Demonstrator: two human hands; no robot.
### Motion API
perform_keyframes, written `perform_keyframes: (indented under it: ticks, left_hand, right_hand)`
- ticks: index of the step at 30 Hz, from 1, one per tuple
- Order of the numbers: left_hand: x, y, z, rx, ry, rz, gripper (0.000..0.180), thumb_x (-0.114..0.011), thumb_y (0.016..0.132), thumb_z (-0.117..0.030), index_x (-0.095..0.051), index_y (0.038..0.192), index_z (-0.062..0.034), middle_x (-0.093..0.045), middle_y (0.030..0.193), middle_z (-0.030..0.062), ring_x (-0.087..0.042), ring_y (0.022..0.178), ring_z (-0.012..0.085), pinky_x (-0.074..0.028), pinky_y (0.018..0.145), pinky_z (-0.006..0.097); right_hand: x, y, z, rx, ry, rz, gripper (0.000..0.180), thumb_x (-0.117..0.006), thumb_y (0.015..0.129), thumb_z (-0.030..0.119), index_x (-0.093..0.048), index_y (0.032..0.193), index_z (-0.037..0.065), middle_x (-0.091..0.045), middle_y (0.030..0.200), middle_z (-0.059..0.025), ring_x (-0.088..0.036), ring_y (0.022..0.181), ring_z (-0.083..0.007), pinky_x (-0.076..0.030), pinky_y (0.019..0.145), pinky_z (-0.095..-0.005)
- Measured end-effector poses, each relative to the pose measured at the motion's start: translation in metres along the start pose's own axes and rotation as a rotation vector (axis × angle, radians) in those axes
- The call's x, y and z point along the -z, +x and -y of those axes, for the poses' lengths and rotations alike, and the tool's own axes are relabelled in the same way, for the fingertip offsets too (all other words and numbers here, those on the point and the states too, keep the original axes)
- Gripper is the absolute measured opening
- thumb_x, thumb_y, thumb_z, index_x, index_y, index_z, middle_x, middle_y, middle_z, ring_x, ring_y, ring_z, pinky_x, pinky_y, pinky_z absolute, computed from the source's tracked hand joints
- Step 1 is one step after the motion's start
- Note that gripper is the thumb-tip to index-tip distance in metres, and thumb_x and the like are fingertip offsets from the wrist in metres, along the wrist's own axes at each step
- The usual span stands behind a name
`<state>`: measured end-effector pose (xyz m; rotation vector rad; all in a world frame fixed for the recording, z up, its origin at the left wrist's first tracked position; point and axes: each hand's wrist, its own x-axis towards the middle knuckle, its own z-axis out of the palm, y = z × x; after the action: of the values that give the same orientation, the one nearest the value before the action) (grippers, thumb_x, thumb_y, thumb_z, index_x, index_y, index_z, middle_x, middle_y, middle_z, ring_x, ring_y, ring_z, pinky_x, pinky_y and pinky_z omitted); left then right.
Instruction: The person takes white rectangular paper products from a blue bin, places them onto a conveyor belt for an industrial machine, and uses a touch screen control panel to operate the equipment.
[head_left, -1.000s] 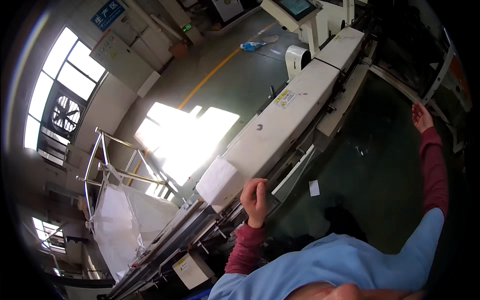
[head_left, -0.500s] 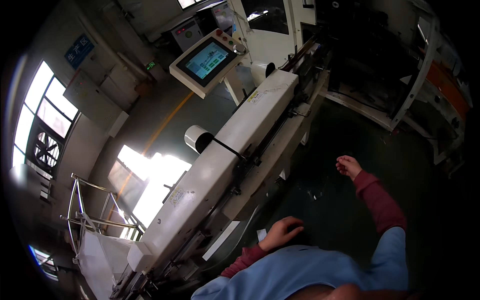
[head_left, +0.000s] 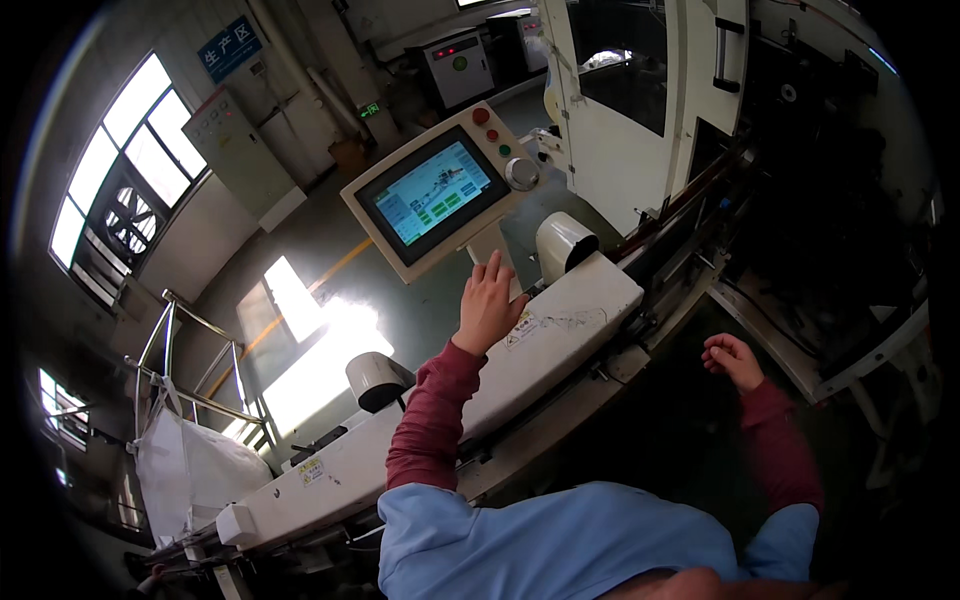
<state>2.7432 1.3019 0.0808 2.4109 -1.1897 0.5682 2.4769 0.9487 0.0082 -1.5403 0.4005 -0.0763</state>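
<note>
Over the white machine cover (head_left: 560, 325), my left hand (head_left: 487, 305) is stretched forward below the control panel. Its fingers are extended and it holds nothing. The fingertips appear in front of the panel's support post (head_left: 490, 247); whether they touch it, I cannot tell. Above the hand, the tilted control panel (head_left: 440, 190) has a lit touch screen, with red and green buttons and a grey knob (head_left: 521, 174) along its right side. My right hand (head_left: 733, 361) hangs in the air to the right of the machine, its fingers curled in with nothing visible in them.
Two white cylindrical housings (head_left: 376, 382) rise along the far side of the long cover. A tall white cabinet with a dark window (head_left: 620, 65) and dark machinery (head_left: 800, 200) stand ahead and right. At left are a metal-tube frame (head_left: 200, 320) and a white sack (head_left: 195, 465).
My left hand has risen from beside my body and reached over the cover toward the panel. The view has turned and the panel looks larger. My right hand stays raised at the right.
</note>
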Motion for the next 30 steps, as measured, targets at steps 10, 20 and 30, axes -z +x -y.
perform_keyframes:
  ticks: [10,20,30]
  left_hand:
    - [-0.084,0.102,0.083,0.423,0.399,-0.118,0.047,-0.071,0.065,-0.022,-0.048,0.102,-0.0042,-0.038,0.133,0.0243,-0.048,0.101,0.0341,-0.039,0.085,0.039]
    - [-0.118,0.111,0.112,0.532,0.639,-0.248,0.056,-0.069,0.058,-0.014,-0.045,0.108,-0.0048,-0.039,0.134,0.018,-0.047,0.103,0.0318,-0.039,0.086,0.039]
    - [-0.106,0.114,0.105,0.538,0.623,-0.208,0.063,-0.076,0.056,-0.016,-0.044,0.108,-0.0059,-0.041,0.13,0.0149,-0.045,0.108,0.0302,-0.036,0.089,0.041]
  right_hand:
    - [0.134,0.043,-0.038,-0.249,0.21,-0.164,0.012,-0.054,0.088,0.016,-0.055,0.097,0.01,-0.059,0.082,-0.0008,-0.056,0.071,-0.0084,-0.046,0.063,-0.0229]
    - [0.207,0.174,0.029,-0.155,0.021,0.079,0.015,-0.053,0.088,0.016,-0.053,0.1,0.008,-0.057,0.083,-0.0007,-0.055,0.071,-0.0077,-0.044,0.064,-0.0213]
    - [0.204,0.177,0.024,-0.184,-0.005,0.27,0.017,-0.055,0.086,0.015,-0.053,0.1,0.007,-0.058,0.084,-0.0022,-0.055,0.071,-0.0097,-0.045,0.065,-0.0227]
